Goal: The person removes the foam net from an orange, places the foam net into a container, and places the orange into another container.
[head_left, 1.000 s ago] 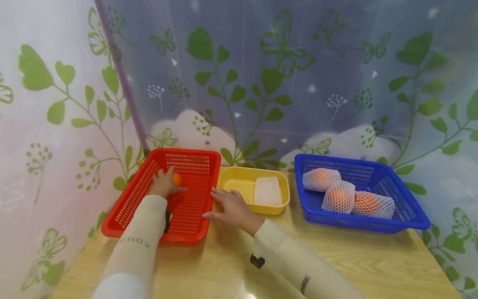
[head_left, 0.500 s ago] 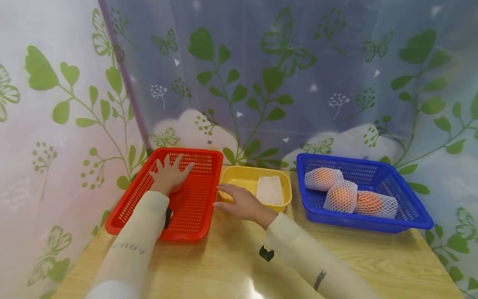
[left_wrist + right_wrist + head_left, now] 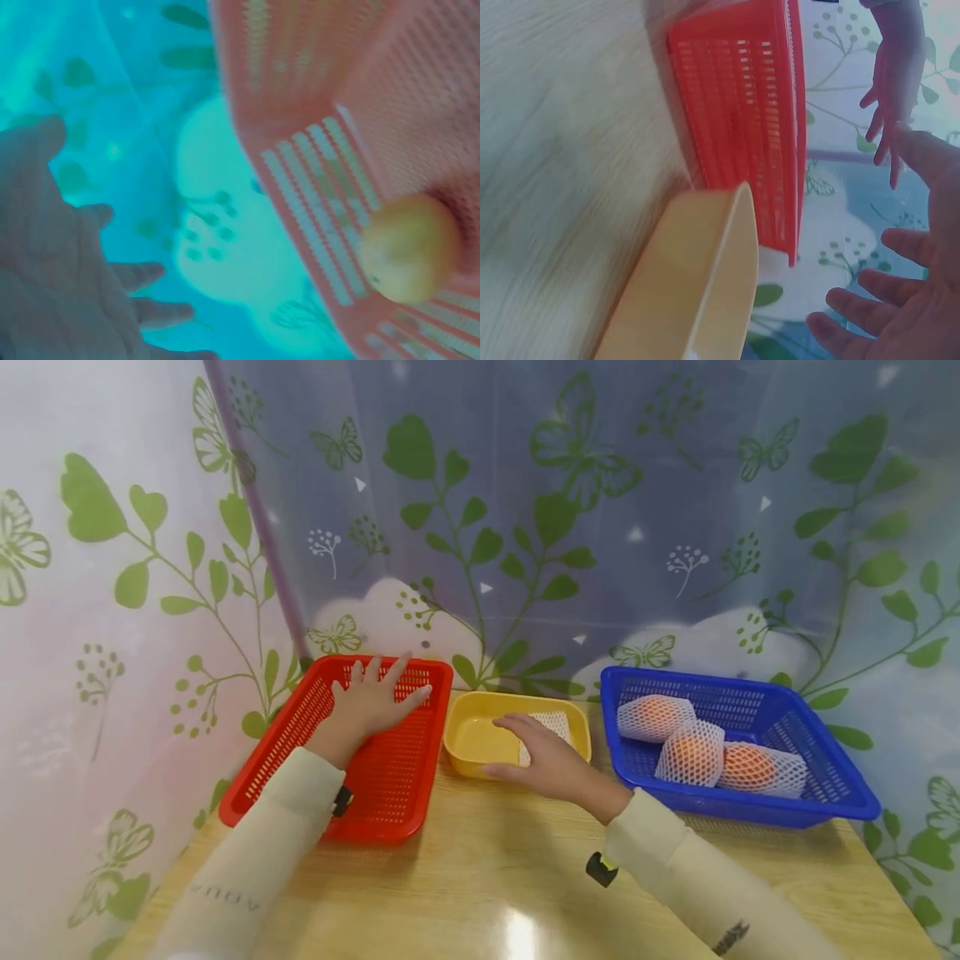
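My left hand hovers over the red basket with its fingers spread, holding nothing. An orange lies inside that basket in the left wrist view; in the head view the left hand and arm hide it. My right hand is above the front right of the yellow box, fingers apart and nothing between them. Beneath its fingers, partly covered, a white foam net sleeve lies in the box.
At the right stands a blue basket with three oranges in white foam nets, one of them a netted orange. All the containers stand on a wooden table against a patterned curtain.
My left hand has let go of the orange, risen and moved right. From the red basket's right rim, my right hand has moved right to over the yellow box.
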`<action>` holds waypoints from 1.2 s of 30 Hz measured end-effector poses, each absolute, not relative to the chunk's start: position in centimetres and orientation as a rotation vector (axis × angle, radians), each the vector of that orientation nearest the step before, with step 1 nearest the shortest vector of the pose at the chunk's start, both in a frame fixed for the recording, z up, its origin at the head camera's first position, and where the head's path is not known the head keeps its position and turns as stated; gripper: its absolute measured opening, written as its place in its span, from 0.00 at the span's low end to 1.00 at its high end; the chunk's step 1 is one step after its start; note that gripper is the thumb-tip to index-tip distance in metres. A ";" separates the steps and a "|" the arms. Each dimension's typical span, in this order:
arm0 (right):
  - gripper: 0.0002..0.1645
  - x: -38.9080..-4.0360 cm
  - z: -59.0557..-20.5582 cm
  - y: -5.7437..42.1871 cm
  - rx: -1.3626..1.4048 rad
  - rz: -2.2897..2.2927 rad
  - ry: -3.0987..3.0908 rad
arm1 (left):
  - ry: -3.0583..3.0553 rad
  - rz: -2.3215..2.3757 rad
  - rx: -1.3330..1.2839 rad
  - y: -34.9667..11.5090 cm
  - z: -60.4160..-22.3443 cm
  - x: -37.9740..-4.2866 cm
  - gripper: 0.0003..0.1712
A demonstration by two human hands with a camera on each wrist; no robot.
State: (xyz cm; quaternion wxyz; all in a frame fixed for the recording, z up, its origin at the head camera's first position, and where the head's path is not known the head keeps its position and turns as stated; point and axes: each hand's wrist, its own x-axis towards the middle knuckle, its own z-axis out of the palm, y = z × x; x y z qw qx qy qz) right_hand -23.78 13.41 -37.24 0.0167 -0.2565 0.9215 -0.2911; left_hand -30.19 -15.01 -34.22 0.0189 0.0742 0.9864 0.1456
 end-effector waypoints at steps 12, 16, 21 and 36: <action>0.45 -22.5 -36.2 20.2 -0.675 -1.028 2.908 | 3.112 0.397 0.542 -8.5 -32.2 -27.0 0.48; 0.46 -22.6 -36.1 22.5 -0.596 -0.968 2.970 | 3.100 0.419 0.602 -6.6 -32.0 -26.2 0.47; 0.48 -22.6 -35.9 25.0 -0.470 -0.958 2.959 | 3.078 0.465 0.668 -4.3 -32.4 -25.7 0.47; 0.61 -24.5 -34.6 31.7 -0.119 -0.776 3.033 | 2.997 0.576 0.803 3.6 -34.9 -25.0 0.48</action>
